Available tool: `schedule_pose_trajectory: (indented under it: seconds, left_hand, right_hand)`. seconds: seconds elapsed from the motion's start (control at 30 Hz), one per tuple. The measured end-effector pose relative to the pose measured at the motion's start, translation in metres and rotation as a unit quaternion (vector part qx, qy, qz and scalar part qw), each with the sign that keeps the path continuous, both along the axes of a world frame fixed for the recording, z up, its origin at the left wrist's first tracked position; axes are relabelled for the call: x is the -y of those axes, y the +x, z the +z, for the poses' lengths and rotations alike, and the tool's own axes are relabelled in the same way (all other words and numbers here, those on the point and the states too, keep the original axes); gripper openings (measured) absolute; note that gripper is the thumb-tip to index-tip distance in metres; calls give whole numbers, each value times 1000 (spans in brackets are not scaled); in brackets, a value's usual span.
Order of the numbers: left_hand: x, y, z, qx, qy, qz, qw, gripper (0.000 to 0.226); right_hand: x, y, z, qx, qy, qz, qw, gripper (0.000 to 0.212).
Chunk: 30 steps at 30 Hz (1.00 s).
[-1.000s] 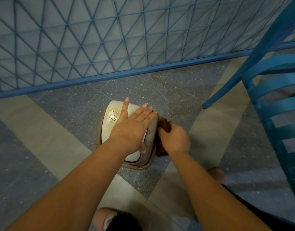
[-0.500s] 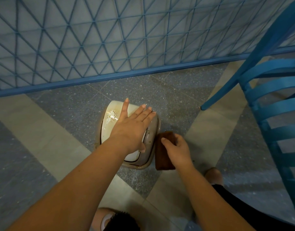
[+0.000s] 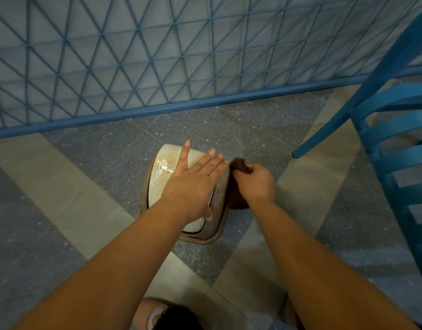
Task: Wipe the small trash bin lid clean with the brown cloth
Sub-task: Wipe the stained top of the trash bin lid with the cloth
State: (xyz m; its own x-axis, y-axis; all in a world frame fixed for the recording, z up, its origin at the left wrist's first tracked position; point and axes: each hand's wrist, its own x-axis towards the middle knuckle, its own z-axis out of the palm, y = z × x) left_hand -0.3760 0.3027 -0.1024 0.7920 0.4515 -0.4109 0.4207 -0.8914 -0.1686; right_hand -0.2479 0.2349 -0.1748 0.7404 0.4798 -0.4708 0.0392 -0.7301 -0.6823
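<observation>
A small beige trash bin stands on the floor, its cream lid (image 3: pixel 162 168) speckled with brown stains on the far left part. My left hand (image 3: pixel 193 184) lies flat on the lid, fingers spread, covering most of it. My right hand (image 3: pixel 255 183) presses the bunched brown cloth (image 3: pixel 238 198) against the bin's right side rim (image 3: pixel 220 201). One end of the cloth sticks out above my fingers; most of the rest is hidden behind my hand.
A blue lattice fence (image 3: pixel 181 67) with a blue base rail runs across the back. A blue slatted chair (image 3: pixel 395 144) stands at the right, one leg touching the floor near the bin. Grey and beige floor tiles surround the bin. My knees show at the bottom.
My right hand slid the cloth down the bin's right side toward me, then back up to the far end of the rim. The left hand stayed flat on the lid.
</observation>
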Motion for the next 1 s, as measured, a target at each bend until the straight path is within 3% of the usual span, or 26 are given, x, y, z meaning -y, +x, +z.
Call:
schedule_pose_trajectory:
  seconds: [0.37,0.67,1.0]
  left_hand:
    - [0,0,0,-2,-3,5,1000,117]
    - [1,0,-3,15,-19,18,1000,116]
    - [1,-4,-1,5,-16,28,999,116]
  right_hand:
    - [65,-65,-10,-104,-22,-6,994,13]
    - [-5,-1,10,-37,-39,16,998,14]
    - [71,-54,-9,-82,-50,75,993,14]
